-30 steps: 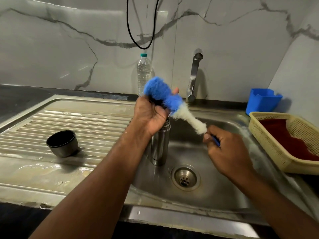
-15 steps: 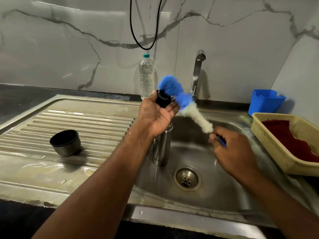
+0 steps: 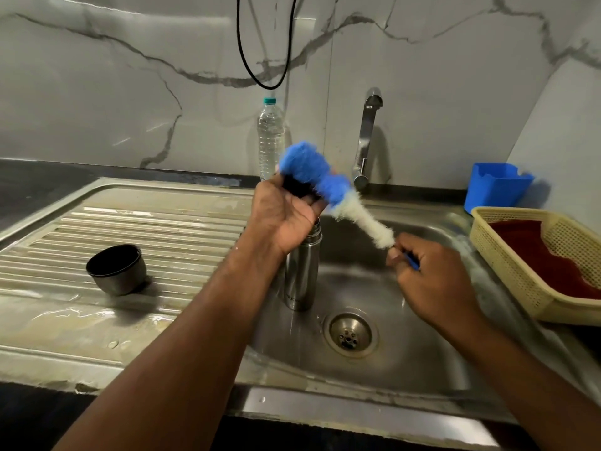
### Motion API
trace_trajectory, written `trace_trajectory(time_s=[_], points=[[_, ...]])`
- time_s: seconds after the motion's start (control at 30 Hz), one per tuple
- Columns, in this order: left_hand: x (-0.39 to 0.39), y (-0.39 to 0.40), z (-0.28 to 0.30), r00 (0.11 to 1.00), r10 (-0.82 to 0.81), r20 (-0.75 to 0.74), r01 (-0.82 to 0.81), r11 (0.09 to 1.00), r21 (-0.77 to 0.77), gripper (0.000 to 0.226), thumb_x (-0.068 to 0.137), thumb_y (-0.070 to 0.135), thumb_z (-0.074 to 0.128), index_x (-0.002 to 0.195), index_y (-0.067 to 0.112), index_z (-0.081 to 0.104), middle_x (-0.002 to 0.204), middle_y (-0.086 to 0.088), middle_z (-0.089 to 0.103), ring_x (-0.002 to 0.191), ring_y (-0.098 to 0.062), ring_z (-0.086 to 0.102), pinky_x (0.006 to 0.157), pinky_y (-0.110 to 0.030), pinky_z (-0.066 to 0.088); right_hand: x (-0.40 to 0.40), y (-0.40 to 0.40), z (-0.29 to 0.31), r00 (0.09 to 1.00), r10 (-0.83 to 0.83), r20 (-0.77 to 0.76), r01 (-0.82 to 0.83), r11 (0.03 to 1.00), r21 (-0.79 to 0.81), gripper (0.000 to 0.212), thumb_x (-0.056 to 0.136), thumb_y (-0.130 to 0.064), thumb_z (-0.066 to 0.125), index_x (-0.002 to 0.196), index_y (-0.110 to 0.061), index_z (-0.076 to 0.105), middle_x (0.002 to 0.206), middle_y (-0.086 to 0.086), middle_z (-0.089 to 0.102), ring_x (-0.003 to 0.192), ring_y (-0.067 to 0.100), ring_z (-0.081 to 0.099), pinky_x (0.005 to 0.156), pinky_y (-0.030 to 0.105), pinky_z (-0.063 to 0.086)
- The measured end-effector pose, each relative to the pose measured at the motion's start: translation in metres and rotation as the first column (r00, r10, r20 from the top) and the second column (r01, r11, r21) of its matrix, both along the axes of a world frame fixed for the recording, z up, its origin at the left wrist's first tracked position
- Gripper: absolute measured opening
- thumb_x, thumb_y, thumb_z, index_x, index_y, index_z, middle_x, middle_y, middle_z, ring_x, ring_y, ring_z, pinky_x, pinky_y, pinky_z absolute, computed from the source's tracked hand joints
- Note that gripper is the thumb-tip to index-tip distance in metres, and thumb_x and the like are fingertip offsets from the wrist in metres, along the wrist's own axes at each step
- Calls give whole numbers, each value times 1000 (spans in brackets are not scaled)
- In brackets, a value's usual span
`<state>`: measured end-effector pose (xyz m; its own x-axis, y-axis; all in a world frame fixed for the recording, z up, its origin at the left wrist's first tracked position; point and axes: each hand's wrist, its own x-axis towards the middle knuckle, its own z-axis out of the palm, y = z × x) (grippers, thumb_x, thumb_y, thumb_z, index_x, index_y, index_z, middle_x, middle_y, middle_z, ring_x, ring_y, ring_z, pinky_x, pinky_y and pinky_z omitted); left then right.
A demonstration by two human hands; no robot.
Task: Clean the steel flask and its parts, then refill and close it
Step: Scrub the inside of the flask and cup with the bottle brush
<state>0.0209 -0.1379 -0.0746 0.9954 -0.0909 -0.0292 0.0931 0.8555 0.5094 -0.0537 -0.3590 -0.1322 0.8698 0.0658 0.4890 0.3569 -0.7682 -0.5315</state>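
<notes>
Left hand (image 3: 282,213) curls around the black stopper (image 3: 296,189) over the sink (image 3: 406,362) so the right hand (image 3: 432,281), pinching the bottle brush (image 3: 328,187) handle, scrubs it; flask (image 3: 300,271) stands below.

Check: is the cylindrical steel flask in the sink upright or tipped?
Upright: the cylindrical steel flask stands on its base in the steel sink basin, open neck upward.

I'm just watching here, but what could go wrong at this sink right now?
The tall steel flask stands open and unheld in the steel sink basin, right under the scrubbing; a bump might topple it. The left hand grips a small black stopper while the right hand works the blue and white bottle brush on it; wet, it could slip and drop. The black-lined steel cup sits on the sloped drainboard and might slide.
</notes>
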Motion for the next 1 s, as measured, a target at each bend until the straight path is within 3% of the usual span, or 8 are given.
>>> trace_trajectory(time_s=[0.13,0.23,0.33,0.43,0.53,0.7,0.83,1.0], points=[[-1,1,-1,1000,7,8,-7,1000,-4,48,111,35,38,140,1,54,132,-28,63,106,-37,68,103,-52,56,-1,3,0,999,40,-8,-40,998,-51,16,98,-21,61,84,-26,58,64,-9,54,57,9,52,51,30,39],[1,3,-2,1000,10,-4,-10,999,-33,50,113,35,34,145,2,54,143,-25,61,120,-40,66,116,-57,44,2,0,-2,1000,2,-3,-2,1000,-6,19,99,-21,61,81,-27,57,64,-7,54,58,11,53,52,31,40],[2,5,-1,1000,18,-13,-19,999,-30,49,112,32,31,143,2,54,137,-24,60,110,-39,69,110,-58,48,0,0,-1,999,30,-14,-31,999,-44,15,99,-22,61,85,-28,58,66,-8,56,58,10,53,52,34,44],[-1,6,-1,1000,-4,-3,4,1000,-29,53,113,40,31,146,4,54,144,-25,61,123,-39,65,109,-59,49,0,0,0,1000,22,8,-21,999,-32,16,99,-22,62,89,-33,58,68,-10,56,59,8,53,53,31,42],[-1,8,0,1000,8,-11,-8,1000,-11,50,111,36,34,143,5,55,145,-30,59,121,-37,65,113,-61,46,-3,3,1,999,35,0,-34,996,-79,16,99,-22,61,87,-33,56,66,-10,55,57,7,53,51,28,40],[2,11,2,996,49,-74,-48,999,20,58,113,47,30,142,6,58,136,-26,66,118,-39,69,100,-62,51,-4,0,1,999,21,-24,-22,998,-56,10,99,-23,61,89,-26,63,65,-8,57,56,9,54,51,29,41],[3,17,5,992,104,-69,-91,981,172,53,111,51,32,126,10,62,135,-17,68,125,-30,68,107,-57,47,3,-13,5,997,-79,-23,80,995,55,16,98,-18,64,83,-19,67,63,-4,58,59,15,54,54,32,41],[-2,26,12,987,153,-48,-125,920,372,42,103,44,58,127,10,65,105,-8,67,91,-20,66,80,-36,52,8,-22,6,992,-110,-55,119,966,231,19,99,-15,62,82,-18,71,61,-8,55,56,11,49,56,25,32]])
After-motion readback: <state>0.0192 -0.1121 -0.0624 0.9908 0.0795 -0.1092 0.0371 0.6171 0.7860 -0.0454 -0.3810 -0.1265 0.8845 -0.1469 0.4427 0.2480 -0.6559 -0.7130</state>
